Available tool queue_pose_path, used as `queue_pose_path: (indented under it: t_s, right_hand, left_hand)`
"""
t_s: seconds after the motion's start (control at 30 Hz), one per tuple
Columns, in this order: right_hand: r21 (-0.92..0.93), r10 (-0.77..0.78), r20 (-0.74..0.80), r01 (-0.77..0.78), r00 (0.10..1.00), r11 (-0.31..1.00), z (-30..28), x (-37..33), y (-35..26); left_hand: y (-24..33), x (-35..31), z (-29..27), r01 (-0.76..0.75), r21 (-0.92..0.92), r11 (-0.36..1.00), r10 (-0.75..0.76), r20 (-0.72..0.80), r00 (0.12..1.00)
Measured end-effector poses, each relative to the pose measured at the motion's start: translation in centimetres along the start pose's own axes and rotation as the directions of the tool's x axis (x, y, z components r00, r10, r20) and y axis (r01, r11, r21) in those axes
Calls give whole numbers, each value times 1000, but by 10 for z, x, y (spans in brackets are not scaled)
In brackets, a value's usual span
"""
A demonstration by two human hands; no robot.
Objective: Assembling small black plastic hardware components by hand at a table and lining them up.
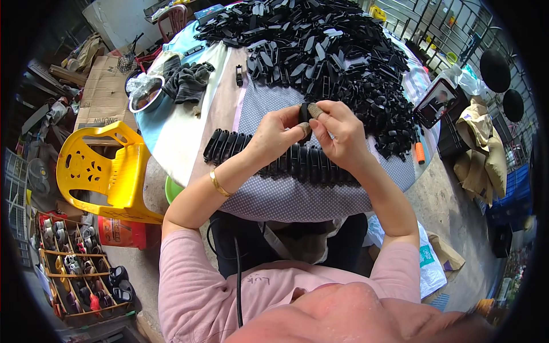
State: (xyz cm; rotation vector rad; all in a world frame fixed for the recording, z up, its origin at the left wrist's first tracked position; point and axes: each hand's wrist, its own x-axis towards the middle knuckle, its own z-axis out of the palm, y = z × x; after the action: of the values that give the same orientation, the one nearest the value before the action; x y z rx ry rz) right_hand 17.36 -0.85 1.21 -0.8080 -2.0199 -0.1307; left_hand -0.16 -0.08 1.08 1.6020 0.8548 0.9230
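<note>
My left hand (278,135) and my right hand (338,132) meet above the table and together pinch one small black plastic part (305,113). Cloth wraps cover my thumb tips. Just below my hands a neat row of black plastic parts (274,154) lies side by side on the dotted cloth. Beyond my hands a big loose heap of the same black parts (326,51) covers the far half of the round table (171,143). A gold bangle sits on my left wrist.
A yellow plastic chair (103,171) stands at the table's left. Dark gloves (189,80) and a round bowl (146,91) lie on the table's left side. A phone (436,103) rests at the right edge. A compartment crate (80,268) sits on the floor.
</note>
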Motion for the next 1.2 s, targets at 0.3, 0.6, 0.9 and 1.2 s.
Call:
queue_pose_path:
  t_s: [0.3,0.6,0.9,1.2]
  right_hand:
    - [108,-35,39,31,999,994,-1,2,12]
    - [-257,424,264,-360,866,897,-7,-14,72]
    - [-508,511,341,-303,789,806,9,-19,69]
    - [-336,493,257,-401,831,852,-1,-12,62]
  left_hand:
    - [10,0,-11,-15,115,993,25,-90,996]
    - [-14,-51,-160,310,644,700,-20,-416,909]
    - [-14,-78,-142,395,684,613,-176,-369,913]
    - [2,-70,-137,327,846,420,-218,-255,942]
